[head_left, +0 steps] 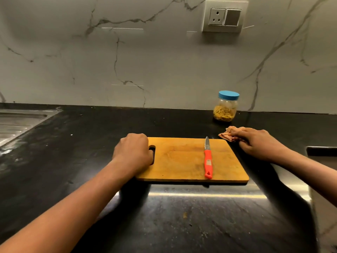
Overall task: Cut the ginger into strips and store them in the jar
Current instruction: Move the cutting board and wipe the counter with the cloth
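Nearest the lower edge of the frame is the black countertop [182, 225], with a bright strip of reflected light just below the board.

At centre frame lies the wooden cutting board [182, 161], flat on the counter. My left hand [133, 152] grips its left end, with fingers curled down into the handle slot. No ginger shows on the board surface.

The red-handled knife [207, 157] rests loose on the right half of the board, with the blade pointing toward the wall. Neither hand touches it.

Just past the board's upper right corner, my right hand [255, 143] is closed over a crumpled orange cloth [230, 133] and holds it against the counter.

Further back, right of centre, the jar [226, 106] stands upright near the wall with its blue lid on. The yellow strips inside I judge to be the cut ginger, so storage appears complete and only clean-up remains.

Hazards from this position:
- Lifting or tilting the board by its slot end would let the unsecured knife slide off toward the counter edge. Remove the knife first.
- A wide wipe with the cloth could strike the jar, which stands near it. I cannot tell whether the lid is tightened.

At the left edge is a steel sink drainer [18, 123], and a wall socket [224, 16] sits upper right.
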A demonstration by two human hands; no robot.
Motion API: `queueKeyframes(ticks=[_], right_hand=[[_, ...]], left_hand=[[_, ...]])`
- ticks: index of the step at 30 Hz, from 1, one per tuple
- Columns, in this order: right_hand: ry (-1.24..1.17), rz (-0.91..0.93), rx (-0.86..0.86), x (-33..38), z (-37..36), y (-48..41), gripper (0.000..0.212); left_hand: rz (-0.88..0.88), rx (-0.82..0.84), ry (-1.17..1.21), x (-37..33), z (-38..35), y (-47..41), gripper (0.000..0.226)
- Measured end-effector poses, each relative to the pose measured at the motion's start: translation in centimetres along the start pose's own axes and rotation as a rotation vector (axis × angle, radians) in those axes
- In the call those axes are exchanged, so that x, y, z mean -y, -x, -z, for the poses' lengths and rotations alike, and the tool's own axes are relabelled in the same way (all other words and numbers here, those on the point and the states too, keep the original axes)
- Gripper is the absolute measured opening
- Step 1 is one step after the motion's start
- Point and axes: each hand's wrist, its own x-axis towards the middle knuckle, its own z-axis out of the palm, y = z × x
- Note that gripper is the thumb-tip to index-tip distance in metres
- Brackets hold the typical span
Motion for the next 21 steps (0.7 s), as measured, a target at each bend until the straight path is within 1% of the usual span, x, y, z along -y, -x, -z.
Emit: queueKeyframes(ticks=[2,3,4,5,6,8,9,11,13,15,17,18,21], right_hand=[[-0.013,-0.001,0.014,0.1,0.0,0.1,0.052],[-0.016,0.002,0.017,0.3,0.1,0.1,0.051],[-0.023,0.007,0.013,0.4,0.2,0.1,0.049],[-0.033,0.007,0.005,0.6,0.3,0.0,0.047],[-0.048,0.002,-0.009,0.8,0.4,-0.1,0.046],[-0.086,-0.026,-0.040,1.2,0.8,0.0,0.044],[-0.105,-0.041,-0.053,1.3,1.0,0.0,0.044],[-0.152,-0.053,-0.077,1.8,1.5,0.1,0.043],[-0.224,-0.040,-0.110,2.7,2.3,0.6,0.041],[-0.306,-0.017,-0.150,4.2,3.2,1.2,0.039],[-0.380,0.014,-0.177,6.4,3.9,1.7,0.038],[-0.411,0.042,-0.180,7.8,4.1,1.8,0.038],[-0.385,0.178,-0.161,12.9,3.7,1.5,0.040]], left_hand=[[-0.040,-0.040,-0.091,-1.3,1.0,0.7,0.031],[-0.079,-0.078,-0.090,-2.5,1.4,1.2,0.031],[-0.122,-0.097,-0.038,-4.0,1.6,1.9,0.035],[-0.157,-0.077,0.038,-5.7,1.6,2.6,0.040],[-0.185,-0.017,0.104,-7.5,1.3,3.2,0.047],[-0.244,0.133,0.126,-10.7,0.2,3.8,0.056],[-0.274,0.176,0.109,-11.6,-0.3,3.8,0.054],[-0.307,0.196,0.111,-12.1,-0.7,3.2,0.043],[-0.322,0.181,0.142,-11.4,-0.5,2.5,0.034],[-0.307,0.147,0.129,-9.3,0.1,2.1,0.034],[-0.233,0.103,0.091,-6.0,0.9,1.8,0.031],[-0.185,0.107,0.072,-4.1,1.3,1.5,0.027],[-0.057,0.124,0.106,0.3,2.4,1.6,0.017]])
